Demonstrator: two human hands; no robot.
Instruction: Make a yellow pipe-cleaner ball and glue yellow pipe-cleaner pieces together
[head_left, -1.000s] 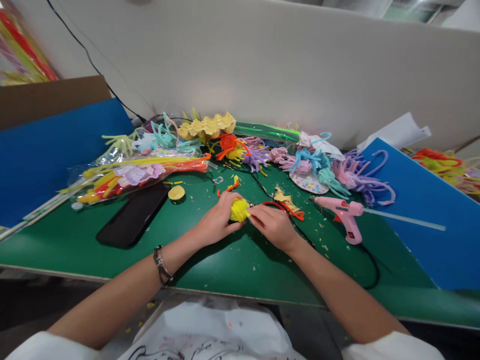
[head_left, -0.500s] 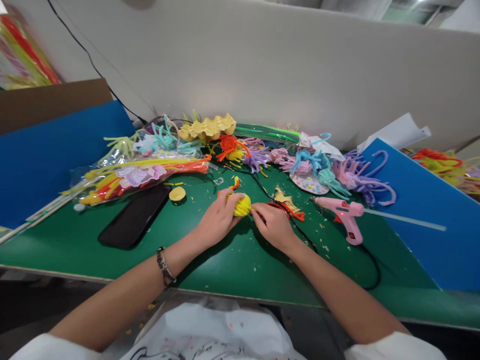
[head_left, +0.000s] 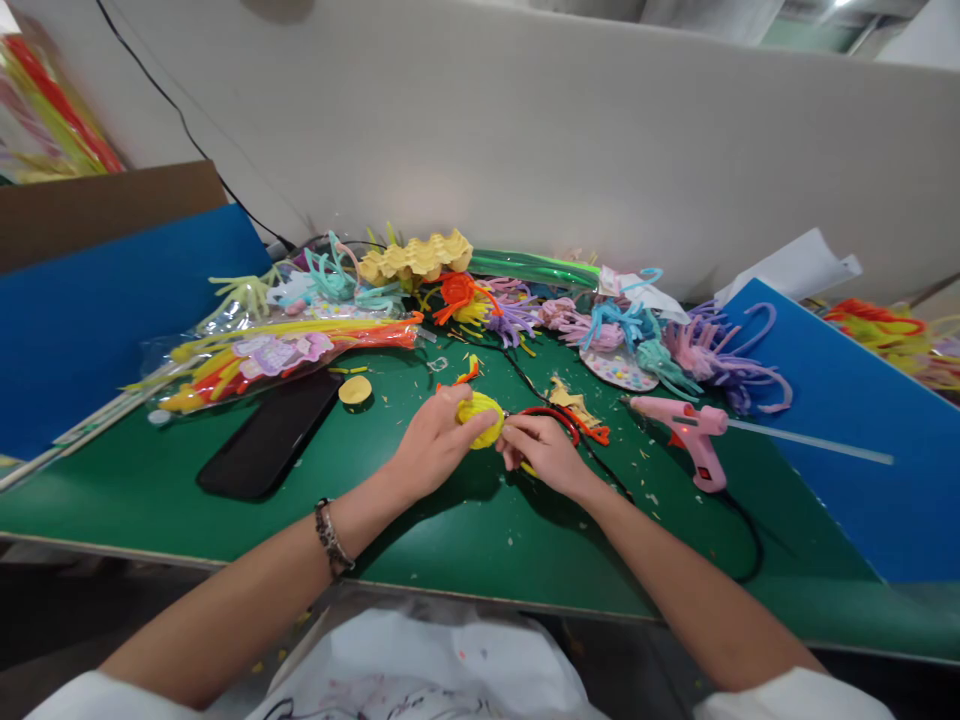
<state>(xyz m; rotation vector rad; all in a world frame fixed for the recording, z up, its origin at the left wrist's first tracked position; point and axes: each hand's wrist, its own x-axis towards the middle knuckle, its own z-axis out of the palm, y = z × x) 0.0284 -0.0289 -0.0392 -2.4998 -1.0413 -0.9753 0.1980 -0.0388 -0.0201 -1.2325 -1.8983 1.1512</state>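
Note:
In the head view, my left hand [head_left: 437, 440] grips a round yellow fuzzy piece [head_left: 481, 420] above the green table [head_left: 450, 530], with the thumb across its face. My right hand [head_left: 541, 452] is closed at the piece's right edge, its fingertips pinched together. A bit of yellow stem pokes out below the right fingers, so that hand seems to hold a yellow strand. Just behind the right hand lie red-handled scissors [head_left: 570, 425], partly hidden by it. Close beyond my left hand is a short orange and yellow stem piece [head_left: 469, 372].
A pink glue gun [head_left: 697, 430] lies at right, its black cord trailing. A black phone [head_left: 266, 440] and a round yellow disc [head_left: 355, 390] are at left. Bagged stems [head_left: 292, 350], colourful fuzzy bundles [head_left: 600, 325] and an egg carton [head_left: 420, 257] line the back. Blue panels [head_left: 862, 430] flank both sides.
The yellow piece has turned to show a flatter round face, and my left thumb now lies across it. My right fingers have curled, with yellow stem showing beneath them.

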